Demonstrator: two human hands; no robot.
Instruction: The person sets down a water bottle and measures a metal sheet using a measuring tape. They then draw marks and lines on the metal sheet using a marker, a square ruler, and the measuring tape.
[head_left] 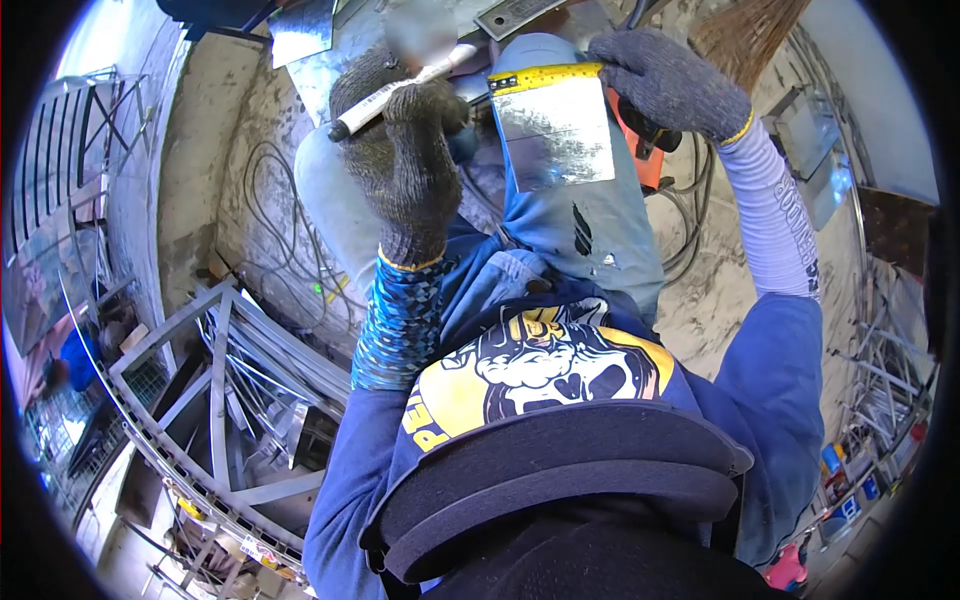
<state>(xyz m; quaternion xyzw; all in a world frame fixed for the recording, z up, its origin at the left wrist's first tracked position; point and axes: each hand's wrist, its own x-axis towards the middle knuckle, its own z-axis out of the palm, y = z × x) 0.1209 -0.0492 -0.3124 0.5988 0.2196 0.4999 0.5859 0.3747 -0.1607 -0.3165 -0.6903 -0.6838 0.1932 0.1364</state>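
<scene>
My left hand [415, 170], in a dark grey knitted glove and below it a blue patterned sleeve, is closed around a white marker [385, 98] with a black end. A bare metal plate [555, 135] lies on my thigh. Along the plate's far edge runs a yellow measuring tape [545, 77]. My right hand [675, 85], gloved in the same grey, pinches the tape and plate at the upper right corner. Its thumb side is partly hidden. Beneath that hand an orange and black object [640, 145] shows in part.
Cables [265, 190] coil on the floor at left, with more [700, 220] at right. A metal frame [222, 390] holding metal bars stands at lower left. Straw bristles [745, 35] are at top right. A flat slotted metal bar [515, 14] lies beyond my knees.
</scene>
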